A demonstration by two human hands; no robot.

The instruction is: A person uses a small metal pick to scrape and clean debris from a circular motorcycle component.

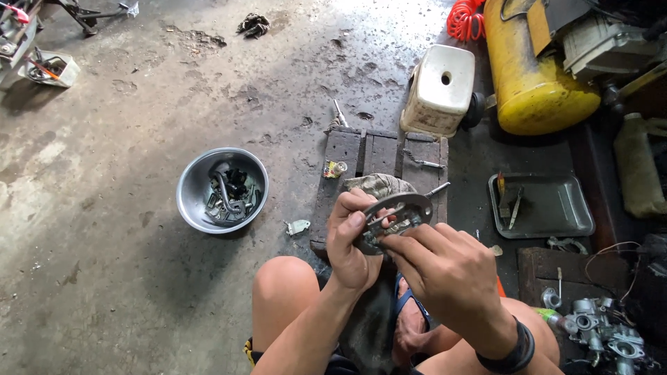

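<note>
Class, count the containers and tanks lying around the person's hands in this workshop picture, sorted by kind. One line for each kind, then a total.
Round metal bowls: 1
Flat grey trays: 1
Yellow tanks: 1
White plastic jugs: 1
Total: 4

The left hand and right hand together hold a round metal plate.

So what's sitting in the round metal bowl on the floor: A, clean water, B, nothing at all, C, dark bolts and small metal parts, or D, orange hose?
C: the metal bowl holds a heap of dark bolts and small parts, left of the hands.
</note>
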